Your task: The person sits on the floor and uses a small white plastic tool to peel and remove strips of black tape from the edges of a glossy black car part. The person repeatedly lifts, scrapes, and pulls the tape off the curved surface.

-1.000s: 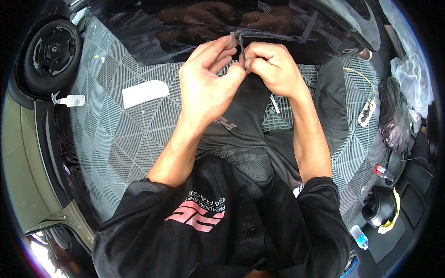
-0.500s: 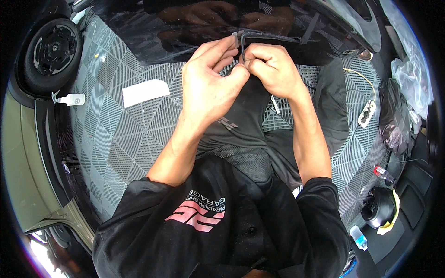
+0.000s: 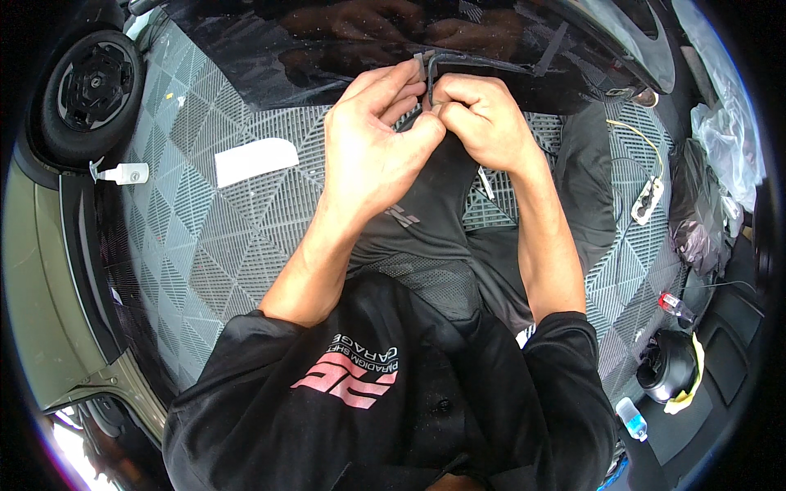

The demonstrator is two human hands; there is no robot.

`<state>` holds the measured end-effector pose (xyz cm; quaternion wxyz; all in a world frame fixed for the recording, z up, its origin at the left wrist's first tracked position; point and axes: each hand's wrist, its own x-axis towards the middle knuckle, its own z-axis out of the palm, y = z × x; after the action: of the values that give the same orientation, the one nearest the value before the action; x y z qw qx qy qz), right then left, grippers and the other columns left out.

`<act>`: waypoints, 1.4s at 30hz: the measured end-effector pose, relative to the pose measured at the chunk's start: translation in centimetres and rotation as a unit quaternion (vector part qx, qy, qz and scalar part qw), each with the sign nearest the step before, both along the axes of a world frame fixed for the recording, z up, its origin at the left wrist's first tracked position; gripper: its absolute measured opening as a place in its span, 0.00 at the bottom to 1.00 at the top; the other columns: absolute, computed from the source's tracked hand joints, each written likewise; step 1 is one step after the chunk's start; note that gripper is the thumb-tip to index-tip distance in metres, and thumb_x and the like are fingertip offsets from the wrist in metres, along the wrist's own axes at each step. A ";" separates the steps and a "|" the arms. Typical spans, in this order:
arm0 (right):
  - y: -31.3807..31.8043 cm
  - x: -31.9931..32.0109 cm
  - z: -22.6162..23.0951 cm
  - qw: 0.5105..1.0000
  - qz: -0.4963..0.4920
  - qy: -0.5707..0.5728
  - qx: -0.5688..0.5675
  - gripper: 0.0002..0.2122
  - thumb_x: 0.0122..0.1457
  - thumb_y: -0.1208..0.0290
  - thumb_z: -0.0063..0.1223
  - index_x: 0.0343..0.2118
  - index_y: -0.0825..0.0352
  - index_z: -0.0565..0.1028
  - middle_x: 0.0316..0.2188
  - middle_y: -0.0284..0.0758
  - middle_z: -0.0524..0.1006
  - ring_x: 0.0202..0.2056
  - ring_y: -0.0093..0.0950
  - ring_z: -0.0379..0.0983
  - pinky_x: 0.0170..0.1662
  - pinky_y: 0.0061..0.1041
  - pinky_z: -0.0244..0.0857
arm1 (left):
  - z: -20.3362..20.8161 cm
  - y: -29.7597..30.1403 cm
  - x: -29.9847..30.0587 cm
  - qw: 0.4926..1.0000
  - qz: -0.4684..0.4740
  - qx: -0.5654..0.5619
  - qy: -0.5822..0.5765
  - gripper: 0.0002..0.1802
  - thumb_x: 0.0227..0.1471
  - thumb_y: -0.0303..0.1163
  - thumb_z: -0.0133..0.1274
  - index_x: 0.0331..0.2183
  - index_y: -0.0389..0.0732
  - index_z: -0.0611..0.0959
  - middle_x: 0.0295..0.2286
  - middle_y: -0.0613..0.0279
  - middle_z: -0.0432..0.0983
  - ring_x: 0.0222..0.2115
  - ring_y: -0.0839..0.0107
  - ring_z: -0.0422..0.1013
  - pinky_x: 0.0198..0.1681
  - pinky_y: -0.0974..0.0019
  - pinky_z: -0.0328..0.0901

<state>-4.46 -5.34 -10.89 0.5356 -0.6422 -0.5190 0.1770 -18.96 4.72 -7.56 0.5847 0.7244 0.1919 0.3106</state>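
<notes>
In front of me is a glossy black panel (image 3: 327, 61), its lower edge close to my fingers. A thin black strip (image 3: 431, 78) bends down from the panel between my two hands. My right hand (image 3: 485, 123) is closed, with its thumb and bent forefinger pinching the strip's lower end. My left hand (image 3: 377, 135) curves in from the other side. Its thumb tip meets the right fingertips at the strip, and its fingers lie by a small grey tab (image 3: 420, 67) on the panel edge. The fingertips partly hide the strip's end.
Grey grid floor tiles (image 3: 237, 221) lie around my legs. To the left are a white rounded sheet (image 3: 256, 161), a spray bottle (image 3: 123, 173) and a wheel (image 3: 92, 86). On the right are a power strip (image 3: 647, 200), plastic bags (image 3: 725, 147), a red-handled tool (image 3: 675, 307) and a small bottle (image 3: 632, 420).
Both hands keep nearly the same place and grip. My left thumb has shifted slightly to the right, toward the right fingertips.
</notes>
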 end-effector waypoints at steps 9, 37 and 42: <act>-0.4 0.1 -0.1 1.000 -0.004 0.027 -0.004 0.07 0.54 0.72 0.52 0.26 0.71 0.77 0.18 0.36 0.75 0.22 0.22 0.70 0.27 0.27 0.65 | -0.4 -0.7 -0.3 0.996 0.001 -0.087 -0.024 0.32 0.47 0.24 0.63 0.54 0.24 0.76 0.50 0.44 0.73 0.53 0.58 0.74 0.59 0.60 0.70; -0.5 0.0 -0.2 0.998 0.002 0.050 -0.036 0.06 0.55 0.76 0.50 0.28 0.72 0.77 0.25 0.32 0.79 0.28 0.21 0.73 0.34 0.24 0.69 | 0.1 -1.3 -1.3 0.997 -0.022 0.001 0.069 0.39 0.49 0.27 0.65 0.61 0.27 0.71 0.55 0.52 0.67 0.45 0.76 0.71 0.48 0.73 0.68; -0.5 0.0 -0.2 0.997 0.004 0.061 -0.038 0.06 0.55 0.75 0.50 0.27 0.71 0.77 0.25 0.33 0.79 0.28 0.21 0.74 0.33 0.24 0.69 | -0.1 -1.3 -1.4 0.997 -0.027 0.000 0.078 0.46 0.47 0.42 0.66 0.62 0.29 0.69 0.58 0.45 0.66 0.57 0.56 0.66 0.56 0.55 0.64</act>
<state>-4.48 -5.79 -11.12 0.5411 -0.6480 -0.4807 0.2372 -20.31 3.44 -7.66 0.5762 0.7511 0.2175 0.2378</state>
